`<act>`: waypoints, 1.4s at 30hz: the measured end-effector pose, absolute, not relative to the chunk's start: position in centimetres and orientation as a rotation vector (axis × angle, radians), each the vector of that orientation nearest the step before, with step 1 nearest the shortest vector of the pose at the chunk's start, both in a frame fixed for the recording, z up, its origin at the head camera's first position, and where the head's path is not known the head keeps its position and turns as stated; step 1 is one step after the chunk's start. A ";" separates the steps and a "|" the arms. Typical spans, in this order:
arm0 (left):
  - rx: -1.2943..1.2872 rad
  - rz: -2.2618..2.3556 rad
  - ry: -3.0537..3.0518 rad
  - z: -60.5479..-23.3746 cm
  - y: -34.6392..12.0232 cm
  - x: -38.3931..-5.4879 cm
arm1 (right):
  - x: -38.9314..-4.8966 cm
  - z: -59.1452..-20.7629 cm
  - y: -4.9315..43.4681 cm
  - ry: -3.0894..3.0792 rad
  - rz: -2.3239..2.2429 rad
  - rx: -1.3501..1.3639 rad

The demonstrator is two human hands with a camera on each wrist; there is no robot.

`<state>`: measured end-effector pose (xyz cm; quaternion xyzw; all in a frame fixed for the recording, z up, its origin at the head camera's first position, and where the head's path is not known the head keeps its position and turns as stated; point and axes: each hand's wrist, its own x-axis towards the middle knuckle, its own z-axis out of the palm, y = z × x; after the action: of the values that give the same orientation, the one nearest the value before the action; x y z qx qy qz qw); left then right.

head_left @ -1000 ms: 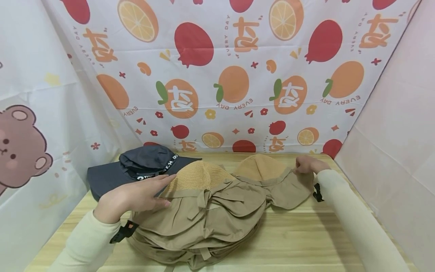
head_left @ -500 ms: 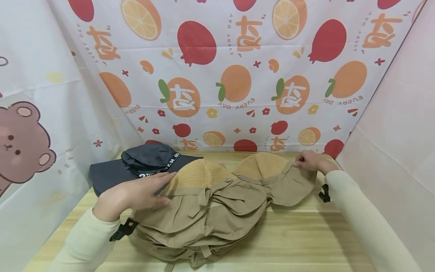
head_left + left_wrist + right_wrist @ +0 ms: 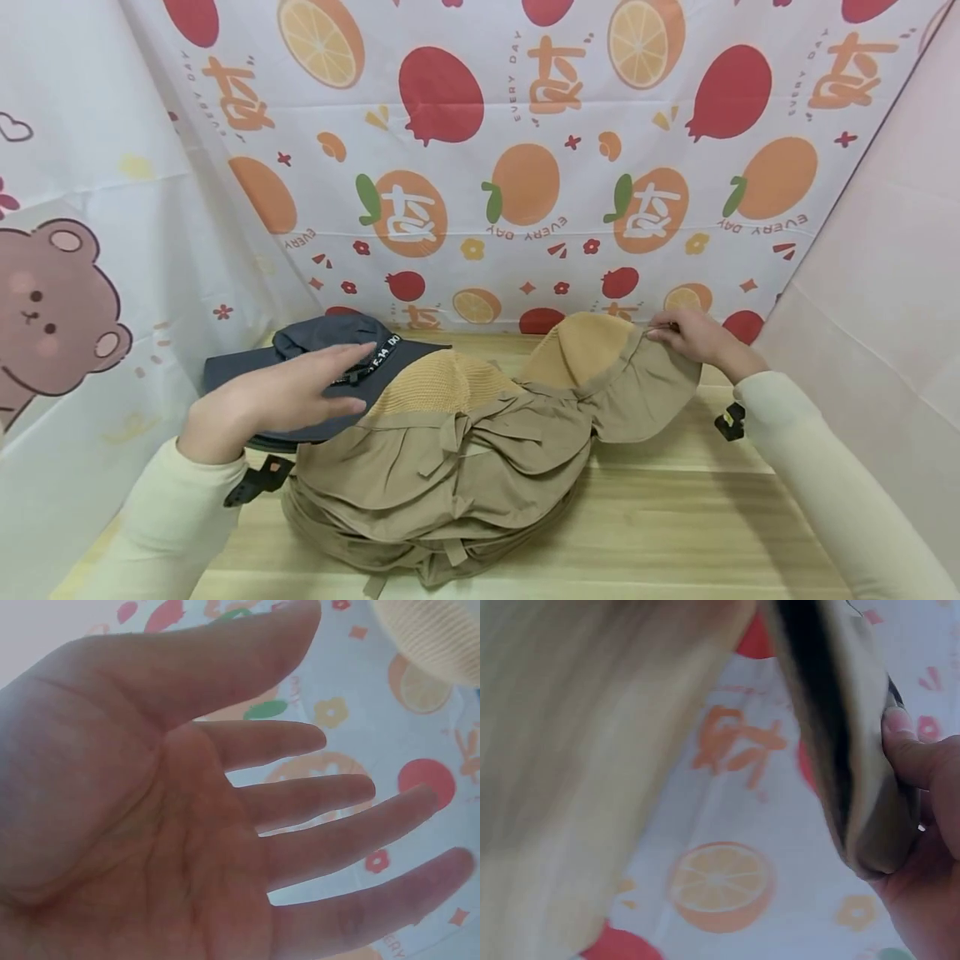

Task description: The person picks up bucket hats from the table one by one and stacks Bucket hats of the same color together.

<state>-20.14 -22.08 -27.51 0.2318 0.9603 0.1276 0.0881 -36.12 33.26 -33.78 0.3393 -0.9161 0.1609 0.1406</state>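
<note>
In the head view my right hand (image 3: 697,340) pinches the far right brim of a khaki sun hat (image 3: 647,398) with a straw-coloured knit crown. That side is raised, while the left end overlaps a pile of similar khaki hats (image 3: 480,483). The right wrist view shows the thumb pressed on the folded brim (image 3: 877,832). My left hand (image 3: 262,404), fingers extended and holding nothing, hovers in front of a dark grey cap (image 3: 232,371) with a wide brim and white lettering. Its palm and spread fingers fill much of the left wrist view.
A light wooden table (image 3: 675,533) bears the hats. Behind it hangs a fruit-printed white curtain (image 3: 480,108), with a bear-printed cloth (image 3: 150,275) on the left and a plain pale panel (image 3: 885,275) on the right.
My right hand has raised the right sun hat's brim, tilting its crown up. My left hand has moved left, away from the hat pile. The view has shifted slightly.
</note>
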 end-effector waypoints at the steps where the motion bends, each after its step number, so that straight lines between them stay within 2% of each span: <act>1: 0.689 0.386 2.872 -27.2 -22.1 -20.2 | -36.0 -33.3 33.0 -2.593 0.449 1.011; 6: 0.687 0.403 2.896 -26.4 -21.7 -20.5 | -35.0 -30.8 31.7 -2.351 0.349 1.113; 20: 0.718 0.371 2.883 -26.4 -20.9 -20.4 | -32.1 -24.9 29.7 -2.185 0.174 1.037; 32: 0.742 0.365 2.894 -26.1 -20.3 -20.6 | -31.1 -22.4 29.6 -2.015 0.221 0.952; 42: 0.898 0.426 2.982 -25.3 -19.2 -20.9 | -28.4 -20.0 28.8 -1.877 0.274 0.934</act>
<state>-20.91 -19.22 -25.28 0.2856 0.9487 0.1355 -0.0006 -28.45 28.79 -20.03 0.3847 -0.7733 0.1127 0.4912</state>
